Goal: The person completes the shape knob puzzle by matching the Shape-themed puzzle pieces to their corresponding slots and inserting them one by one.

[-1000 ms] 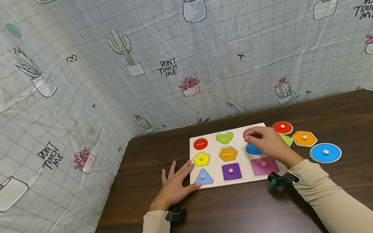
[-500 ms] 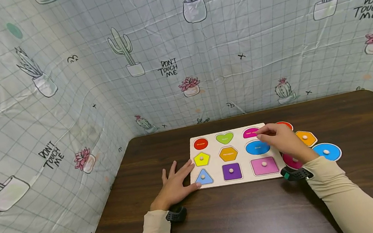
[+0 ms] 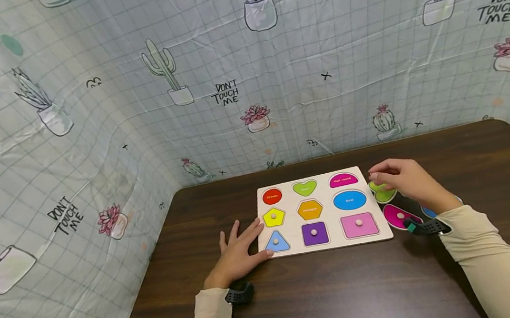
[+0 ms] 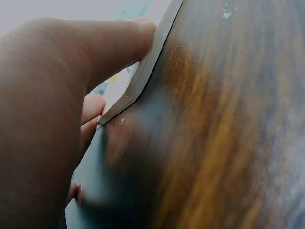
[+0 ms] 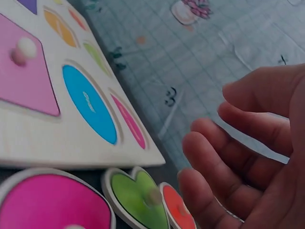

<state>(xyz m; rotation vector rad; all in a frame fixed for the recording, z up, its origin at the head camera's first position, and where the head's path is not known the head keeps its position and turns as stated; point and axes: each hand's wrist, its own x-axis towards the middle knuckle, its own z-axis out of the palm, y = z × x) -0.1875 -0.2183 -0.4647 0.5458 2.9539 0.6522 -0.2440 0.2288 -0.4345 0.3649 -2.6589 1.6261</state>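
A pale wooden shape puzzle board [image 3: 291, 229] lies on the table. My left hand [image 3: 235, 254] rests at its left edge, fingers spread and straight, thumb [image 4: 119, 43] on the near corner. Knobbed pieces sit in the board: a yellow pentagon [image 3: 269, 221], a blue triangle [image 3: 277, 245], a purple square [image 3: 322, 238] and a pink rectangle [image 3: 352, 232]. The other recesses show printed shapes without knobs. My right hand [image 3: 406, 183] hovers right of the board over loose pieces, fingers loosely bent around nothing. Below it lie a green heart [image 3: 384, 196] and a magenta half round [image 3: 391, 212].
A blue oval piece [image 3: 428, 212] is partly hidden behind the right wrist. A red-orange piece [image 5: 174, 205] shows beside the heart in the right wrist view. The brown table [image 3: 329, 293] meets a patterned cloth [image 3: 215, 142] at its back and left.
My right hand has moved right, off the half-round and oval recesses, to above the loose pieces. It now covers the loose red circle and orange hexagon. My left hand stays put.
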